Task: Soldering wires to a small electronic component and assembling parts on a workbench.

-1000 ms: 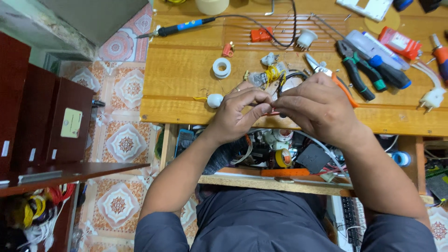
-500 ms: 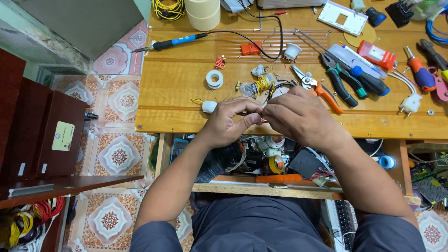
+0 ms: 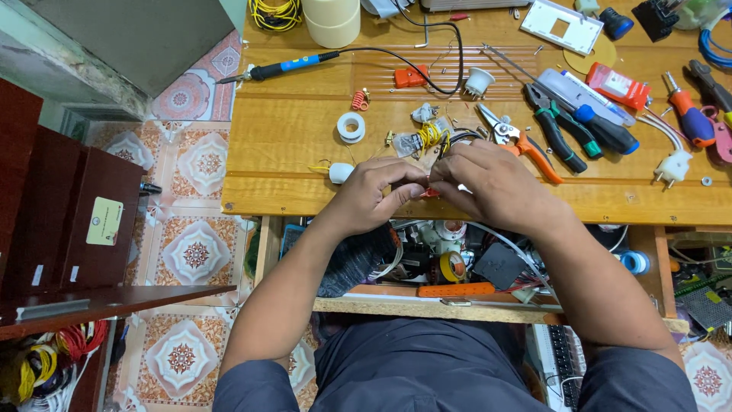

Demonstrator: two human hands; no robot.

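Both hands meet at the wooden bench edge, left hand and right hand pinched together on a small red piece; best kept braced there; orange cutters lie at one o'clock.

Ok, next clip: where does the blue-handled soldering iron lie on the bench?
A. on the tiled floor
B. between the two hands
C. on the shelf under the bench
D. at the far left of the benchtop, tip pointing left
D: the soldering iron lies on the wooden bench near its far-left edge, its tip pointing left, well away from the left hand and the right hand.
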